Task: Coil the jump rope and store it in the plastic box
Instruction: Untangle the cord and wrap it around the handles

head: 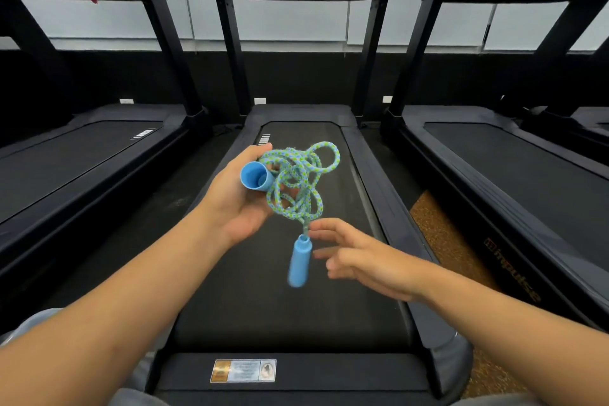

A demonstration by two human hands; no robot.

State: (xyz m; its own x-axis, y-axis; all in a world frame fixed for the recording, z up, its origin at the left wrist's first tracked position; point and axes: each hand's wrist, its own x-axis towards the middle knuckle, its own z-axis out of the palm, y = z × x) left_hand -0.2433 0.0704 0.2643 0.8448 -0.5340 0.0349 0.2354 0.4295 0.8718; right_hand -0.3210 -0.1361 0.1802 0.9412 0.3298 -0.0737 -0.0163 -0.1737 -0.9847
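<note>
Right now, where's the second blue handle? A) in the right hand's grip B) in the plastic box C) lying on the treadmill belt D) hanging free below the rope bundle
D: the second handle dangles from the rope bundle held by the left hand; the right hand is open beside it, not gripping it.

Jump rope (298,180), one item: braided cord flecked light blue and green, with two smooth blue plastic handles. Cord gathered in loose, uneven loops, bunched mid-air above a black treadmill belt (250,300). Upper handle (255,176) lies roughly level, its hollow open end turned toward the camera, at the left edge of the bundle. Lower handle (300,262) hangs straight down from a single strand below the loops, slightly blurred. Plastic box: not in view.
</note>
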